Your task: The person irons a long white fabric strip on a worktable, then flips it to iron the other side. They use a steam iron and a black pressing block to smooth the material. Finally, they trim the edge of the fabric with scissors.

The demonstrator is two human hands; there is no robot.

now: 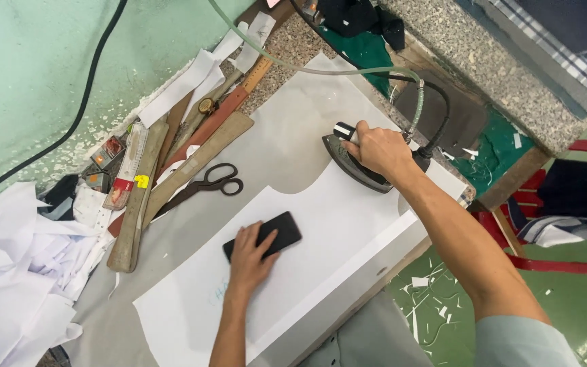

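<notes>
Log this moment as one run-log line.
left hand: pressing black pad on white sheet | right hand: gripping iron | scissors: idle

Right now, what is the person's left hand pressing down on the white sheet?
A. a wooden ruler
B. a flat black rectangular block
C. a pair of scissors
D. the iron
B: the left hand lies on a flat black block on the white sheet, while the scissors lie apart and the right hand grips the iron.
</notes>
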